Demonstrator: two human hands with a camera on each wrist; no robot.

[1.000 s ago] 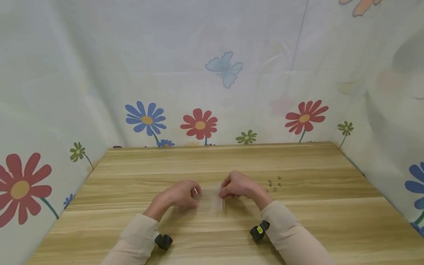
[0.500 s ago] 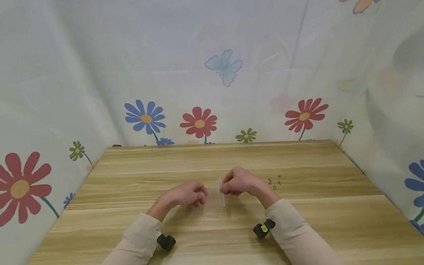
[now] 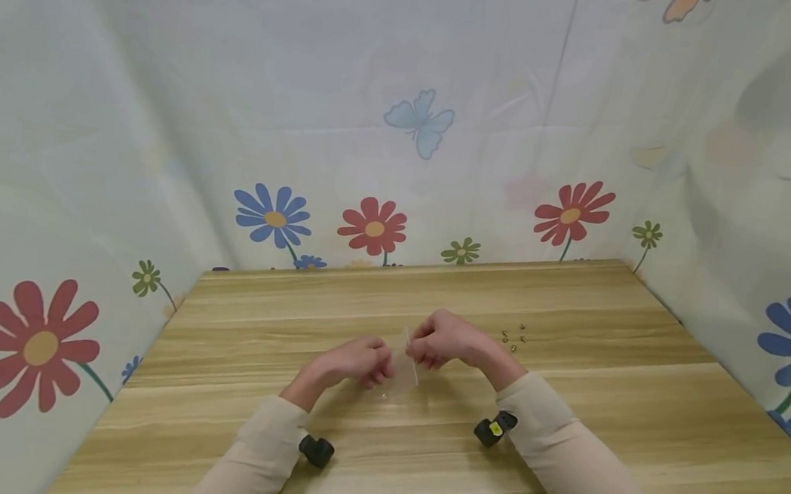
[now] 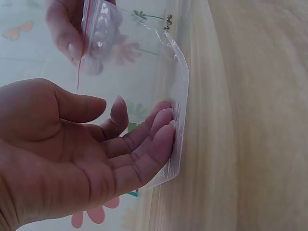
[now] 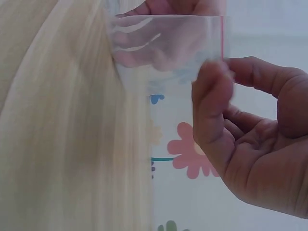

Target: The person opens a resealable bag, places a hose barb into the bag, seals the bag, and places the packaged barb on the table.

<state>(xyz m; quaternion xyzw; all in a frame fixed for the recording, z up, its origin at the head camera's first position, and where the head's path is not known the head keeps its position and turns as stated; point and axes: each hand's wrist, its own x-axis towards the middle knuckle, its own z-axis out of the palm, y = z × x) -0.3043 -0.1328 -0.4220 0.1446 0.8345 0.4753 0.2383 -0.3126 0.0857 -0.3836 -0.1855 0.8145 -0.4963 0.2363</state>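
A clear zip bag (image 3: 404, 372) with a red line along its zip edge stands on edge between both hands, its bottom near the tabletop. My right hand (image 3: 446, 338) pinches the bag near the zip edge; the right wrist view shows thumb and index finger there. My left hand (image 3: 360, 360) lies at the bag's other end with fingers loosely bent. In the left wrist view, its fingertips (image 4: 166, 137) lie against the bag's lower part, while thumb and index finger stand apart. Whether anything is inside the bag I cannot tell.
Several small metal pieces (image 3: 514, 337) lie scattered on the wood-grain table (image 3: 560, 453), right of the right hand. A flower-printed cloth (image 3: 322, 106) rises behind the table and at both sides. Each wrist wears a small black camera.
My left hand has moved right, closer to the right hand. The right hand has shifted slightly away from me, still pinching the bag, whose zip edge leans more.
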